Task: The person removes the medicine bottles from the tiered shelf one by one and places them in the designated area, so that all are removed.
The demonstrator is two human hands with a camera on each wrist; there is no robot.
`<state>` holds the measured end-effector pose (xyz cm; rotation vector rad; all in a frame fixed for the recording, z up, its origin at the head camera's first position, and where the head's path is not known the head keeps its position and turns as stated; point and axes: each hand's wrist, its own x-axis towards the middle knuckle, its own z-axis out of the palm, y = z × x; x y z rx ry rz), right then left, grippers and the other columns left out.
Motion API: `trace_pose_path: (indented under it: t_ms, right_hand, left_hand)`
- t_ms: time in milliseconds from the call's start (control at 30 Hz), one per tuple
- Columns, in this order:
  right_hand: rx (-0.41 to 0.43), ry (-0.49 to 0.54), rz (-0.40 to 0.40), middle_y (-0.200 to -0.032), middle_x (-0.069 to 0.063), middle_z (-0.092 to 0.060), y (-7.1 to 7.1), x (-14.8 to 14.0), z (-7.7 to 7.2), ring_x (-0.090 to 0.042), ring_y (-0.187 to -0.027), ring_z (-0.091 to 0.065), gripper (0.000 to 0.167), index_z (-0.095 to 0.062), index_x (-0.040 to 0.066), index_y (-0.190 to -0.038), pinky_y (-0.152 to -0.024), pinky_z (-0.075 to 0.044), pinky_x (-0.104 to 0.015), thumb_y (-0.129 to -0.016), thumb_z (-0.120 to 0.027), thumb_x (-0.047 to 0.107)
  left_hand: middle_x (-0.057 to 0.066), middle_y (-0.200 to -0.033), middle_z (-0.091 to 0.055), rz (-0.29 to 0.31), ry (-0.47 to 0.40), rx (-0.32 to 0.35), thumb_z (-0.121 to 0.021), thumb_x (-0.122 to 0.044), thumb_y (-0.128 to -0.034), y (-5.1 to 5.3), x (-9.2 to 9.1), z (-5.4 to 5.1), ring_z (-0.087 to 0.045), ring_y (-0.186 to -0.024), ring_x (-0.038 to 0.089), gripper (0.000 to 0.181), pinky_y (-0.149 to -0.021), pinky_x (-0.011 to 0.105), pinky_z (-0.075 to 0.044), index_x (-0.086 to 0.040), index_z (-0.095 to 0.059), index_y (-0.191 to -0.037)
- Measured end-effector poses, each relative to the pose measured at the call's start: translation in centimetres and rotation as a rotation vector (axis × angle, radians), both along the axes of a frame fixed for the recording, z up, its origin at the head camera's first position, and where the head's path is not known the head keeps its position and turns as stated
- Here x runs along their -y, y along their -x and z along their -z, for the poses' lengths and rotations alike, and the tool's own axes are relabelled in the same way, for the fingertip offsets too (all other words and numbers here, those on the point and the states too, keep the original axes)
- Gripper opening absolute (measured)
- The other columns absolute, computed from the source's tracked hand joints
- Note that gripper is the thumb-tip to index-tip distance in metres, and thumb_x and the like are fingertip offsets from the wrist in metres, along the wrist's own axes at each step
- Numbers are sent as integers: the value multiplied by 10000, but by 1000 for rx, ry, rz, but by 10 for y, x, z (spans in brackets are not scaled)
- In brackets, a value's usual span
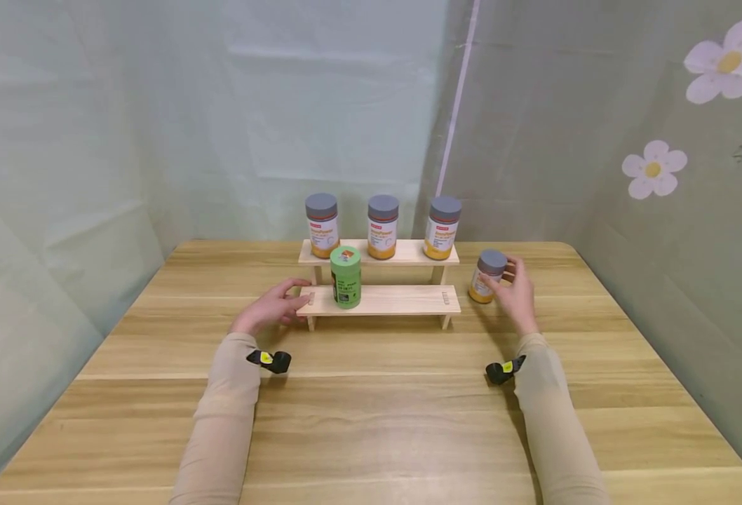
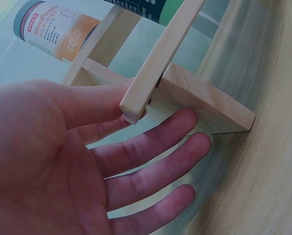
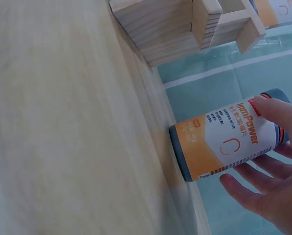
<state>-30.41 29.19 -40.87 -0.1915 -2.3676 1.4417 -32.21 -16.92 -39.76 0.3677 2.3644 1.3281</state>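
Observation:
On the right, my right hand (image 1: pixel 518 300) grips a supplement bottle (image 1: pixel 480 283) with a grey lid, thumb on the label and fingers round the back. The right wrist view shows that bottle's white and orange label (image 3: pixel 229 134); its base is at or just above the tabletop. My left hand (image 1: pixel 271 307) pinches the left end of the two-tier wooden shelf (image 1: pixel 402 300) at its lower board, with the other fingers loosely bent below. A green bottle (image 1: pixel 347 284) stands left of centre on that lower board.
Three more grey-lidded bottles, left (image 1: pixel 324 231), middle (image 1: pixel 382 231) and right (image 1: pixel 442 231), stand spaced along the upper board. The shelf rests on a wooden table (image 1: pixel 371 414). A pale curtain (image 1: pixel 320 105) hangs behind the table and along both sides.

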Motion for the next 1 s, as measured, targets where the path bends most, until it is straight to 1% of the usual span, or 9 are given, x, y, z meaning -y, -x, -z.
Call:
trace_pose_path:
  t_ms: [167, 433, 667, 867, 1000]
  right_hand:
    - [-4, -3, 22, -1400, -273, -469, 2, 1, 1, -432, -1297, -466, 667, -346, 24, -1419, -1075, -403, -534, -881, -712, 169]
    - [-15, -23, 38, -1395, -280, -469, 2, 3, 1, -427, -1286, -470, 658, -338, 2, -1411, -1070, -404, -535, -886, -701, 162]
    - [4, -32, 33, -1402, -287, -455, 2, 2, 1, -439, -1284, -465, 670, -311, 3, -1424, -1074, -401, -533, -896, -689, 169]
    - [19, -27, 18, -1432, -274, -426, 1, 2, -1, -422, -1315, -432, 690, -288, 1, -1438, -1087, -384, -537, -901, -683, 182]
    - [35, -20, -2, -1437, -274, -418, 2, -1, -2, -427, -1310, -432, 723, -266, 22, -1454, -1066, -403, -541, -906, -679, 251]
  left_hand:
    - [325, -1252, -575, 1, -5, 5, -469, -266, -1024, 1, 1, 0, -678, -949, 273, 537, -820, 363, -532, -54, -282, -1479]
    - [318, -1287, -565, -4, -7, 11, -469, -279, -1025, 2, 2, 3, -685, -922, 222, 527, -817, 349, -533, -73, -292, -1477]
    - [314, -1286, -568, -9, 6, 12, -469, -280, -1025, 3, 2, 4, -682, -906, 200, 522, -820, 345, -531, -79, -297, -1475]
    - [313, -1280, -572, -10, 8, 8, -471, -279, -1026, 4, 2, 4, -677, -881, 168, 526, -778, 314, -525, -80, -291, -1478]
    - [316, -1276, -573, -9, 4, 10, -469, -278, -1026, 4, 1, 4, -678, -881, 168, 524, -776, 315, -527, -76, -289, -1476]
